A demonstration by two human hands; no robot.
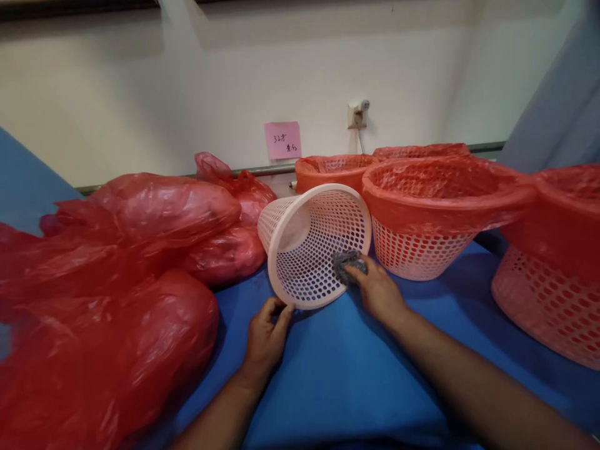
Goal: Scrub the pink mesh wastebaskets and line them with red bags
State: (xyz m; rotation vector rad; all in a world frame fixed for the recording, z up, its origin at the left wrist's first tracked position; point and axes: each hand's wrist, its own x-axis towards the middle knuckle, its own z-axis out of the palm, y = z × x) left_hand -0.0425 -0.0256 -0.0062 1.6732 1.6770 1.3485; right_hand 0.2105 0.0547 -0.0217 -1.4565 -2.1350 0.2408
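Note:
A pale pink plastic basket [273,250] with round holes lies tipped on its side, its mouth facing me. My left hand [268,331] pinches the lower left of its rim between thumb and fingers. In my right hand [380,292] is a crumpled grey scouring pad [345,265], held at the lower right of the basket's mouth, against the inside wall. The fingers are closed around the pad. The blue tablecloth [323,375] lies under the basket and both hands.
Several red plastic bags [164,206], filled, are piled on the left. To the right stand pink baskets [417,247] lined with red bags. Behind, the wall carries a pink note [283,140] with handwriting and a socket [357,117] with a plug.

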